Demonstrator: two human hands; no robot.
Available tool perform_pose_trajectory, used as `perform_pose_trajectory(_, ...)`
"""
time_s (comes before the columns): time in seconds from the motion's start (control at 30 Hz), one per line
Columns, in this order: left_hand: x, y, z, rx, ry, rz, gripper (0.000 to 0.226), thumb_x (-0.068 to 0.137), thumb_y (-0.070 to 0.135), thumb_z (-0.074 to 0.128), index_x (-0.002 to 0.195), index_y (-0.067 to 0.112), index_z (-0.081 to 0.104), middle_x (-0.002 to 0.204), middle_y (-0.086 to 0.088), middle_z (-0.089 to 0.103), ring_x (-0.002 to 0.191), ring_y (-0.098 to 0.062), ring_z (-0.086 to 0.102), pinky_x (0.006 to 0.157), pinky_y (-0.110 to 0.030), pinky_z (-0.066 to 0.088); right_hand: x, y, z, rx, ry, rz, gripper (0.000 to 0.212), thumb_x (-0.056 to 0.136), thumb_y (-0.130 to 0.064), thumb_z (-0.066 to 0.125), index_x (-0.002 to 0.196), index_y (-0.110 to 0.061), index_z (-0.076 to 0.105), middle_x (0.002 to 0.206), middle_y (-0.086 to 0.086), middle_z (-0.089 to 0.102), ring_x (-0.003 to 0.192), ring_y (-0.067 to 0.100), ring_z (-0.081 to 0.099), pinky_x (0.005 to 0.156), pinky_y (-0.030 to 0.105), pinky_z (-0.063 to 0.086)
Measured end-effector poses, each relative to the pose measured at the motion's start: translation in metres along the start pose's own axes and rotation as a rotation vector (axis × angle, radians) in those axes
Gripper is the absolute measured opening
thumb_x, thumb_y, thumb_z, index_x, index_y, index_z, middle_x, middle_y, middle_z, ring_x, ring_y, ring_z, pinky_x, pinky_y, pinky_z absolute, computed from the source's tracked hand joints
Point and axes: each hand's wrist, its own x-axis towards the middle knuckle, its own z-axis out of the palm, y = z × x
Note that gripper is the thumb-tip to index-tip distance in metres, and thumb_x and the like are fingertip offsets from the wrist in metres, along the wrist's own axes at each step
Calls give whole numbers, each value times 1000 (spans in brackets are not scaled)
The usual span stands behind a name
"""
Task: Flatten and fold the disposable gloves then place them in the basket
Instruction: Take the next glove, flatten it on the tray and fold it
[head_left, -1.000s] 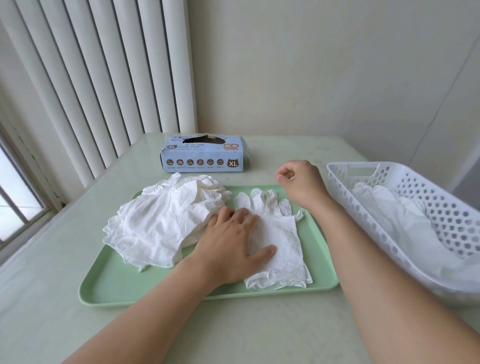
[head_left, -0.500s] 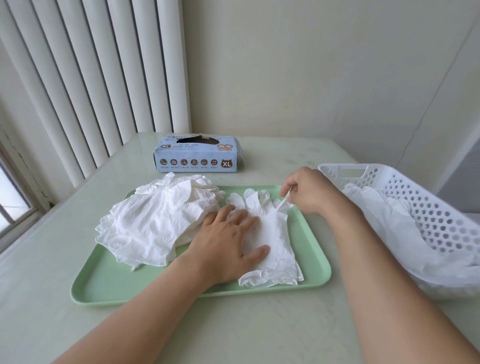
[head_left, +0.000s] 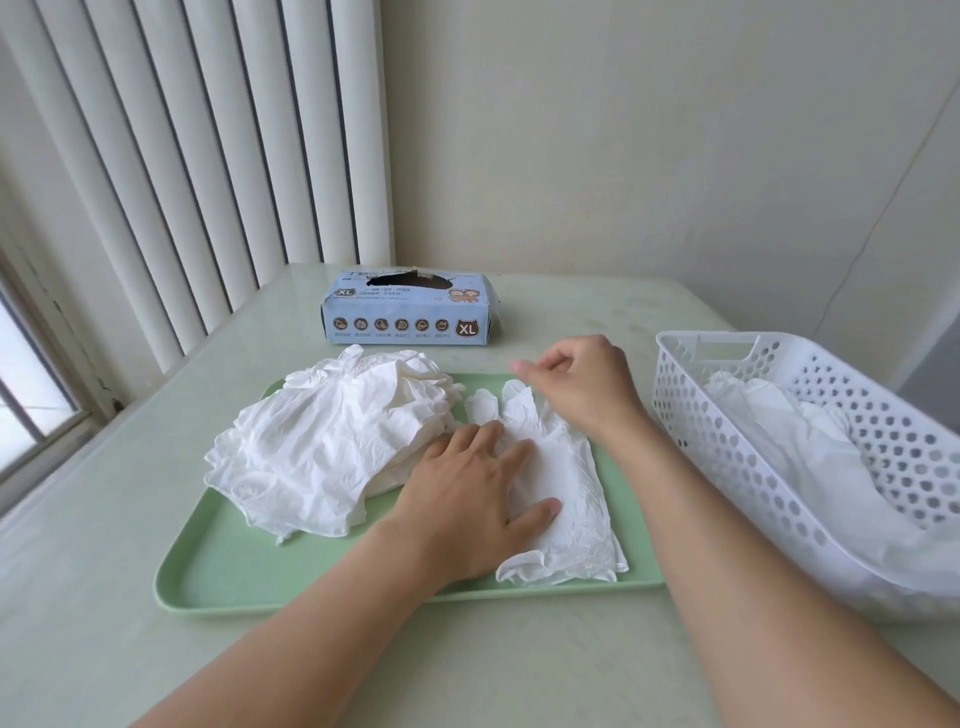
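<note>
At a pale table (head_left: 467, 654) by window blinds, a left hand (head_left: 470, 501) presses flat on a glove (head_left: 563, 499) on the green tray (head_left: 218, 571). Beyond, the right hand (head_left: 582, 384) hovers with fingers curled, apparently empty. Best to smooth outward from the palm before folding for the basket (head_left: 727, 441).

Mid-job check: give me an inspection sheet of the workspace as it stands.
Surface: pale table carrying a green tray.
Job's things: flat glove on the tray, crumpled glove pile beside it; white basket at right holds gloves.
Clutter: blue XL glove box behind the tray.
Grippers: left hand presses flat on the glove; right hand curled above its finger end, grip on the glove unclear.
Cables: nothing seen.
Surroundings: vertical blinds at left, plain wall behind.
</note>
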Motion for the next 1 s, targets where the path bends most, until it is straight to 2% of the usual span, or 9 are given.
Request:
perform_pose_trajectory(0.07, 1, -1, 1, -1, 8, 1, 66, 97, 72, 30, 152, 35, 33, 158, -4, 31, 143, -25, 30, 115, -39, 26, 2, 2, 16, -171, -80, 76, 62, 67, -68, 76, 57, -13, 49, 56, 6, 48, 59, 30, 47, 49, 33, 37)
perform_pose_trajectory(0.13, 1, -1, 1, -12, 12, 8, 65, 97, 71, 32, 152, 36, 34, 157, -2, 30, 141, -24, 31, 113, -39, 28, 3, 5, 23, -212, -122, 135, 64, 63, -70, 76, 56, -19, 39, 57, 1, 42, 59, 27, 45, 49, 31, 29)
perform_pose_trajectory(0.2, 1, -1, 1, -21, 16, 18, 65, 97, 70, 34, 152, 36, 35, 158, 0, 26, 141, -24, 31, 113, -39, 28, 6, 9, 22, -99, -139, 173, 48, 69, -50, 83, 56, -19, 49, 56, -3, 48, 60, 25, 52, 54, 29, 38)
perform_pose_trajectory(0.3, 2, -1, 0, -39, 22, 28, 64, 97, 69, 35, 152, 35, 37, 161, 2, 24, 143, -23, 29, 114, -41, 27, 8, 13, 21, 148, -140, 191, 16, 77, -24, 87, 79, -19, 72, 63, -7, 58, 58, 15, 57, 58, 24, 44)
perform_pose_trajectory(0.43, 2, -2, 1, -42, 26, 39, 64, 97, 69, 35, 150, 32, 38, 161, 6, 29, 143, -21, 29, 115, -40, 27, 10, 18, 24, 326, -147, 149, 10, 81, -16, 83, 85, -22, 76, 55, -8, 34, 50, 13, 35, 55, 24, 35)
perform_pose_trajectory(0.53, 2, -1, 1, -52, 7, 31, 68, 98, 69, 34, 155, 33, 32, 164, 1, 27, 148, -22, 26, 118, -40, 24, 11, 25, 28, 180, -125, 97, 9, 81, -22, 84, 86, -23, 76, 53, -11, 37, 43, 7, 37, 53, 23, 33)
perform_pose_trajectory(0.77, -2, 2, -5, -22, 14, -5, 72, 97, 70, 35, 159, 34, 25, 165, -12, 22, 153, -25, 20, 120, -35, 18, 7, 25, 33, -63, -33, 15, 31, 84, -42, 79, 104, -21, 68, 82, -7, 59, 82, 19, 61, 72, 31, 47)
perform_pose_trajectory(0.87, -2, 3, -4, 27, 42, -17, 70, 95, 73, 32, 150, 30, 38, 153, -8, 39, 145, -26, 32, 115, -37, 26, 1, 14, 30, -112, 30, -157, 25, 85, -42, 76, 99, -23, 70, 90, -6, 61, 90, 18, 58, 78, 32, 47)
perform_pose_trajectory(1.0, -3, 4, -7, 3, 137, -33, 72, 91, 77, 35, 140, 27, 50, 138, 3, 55, 131, -19, 46, 104, -32, 35, -8, 1, 32, -206, -261, -301, 16, 92, -39, 65, 98, -31, 78, 101, -11, 72, 106, 20, 62, 96, 41, 48)
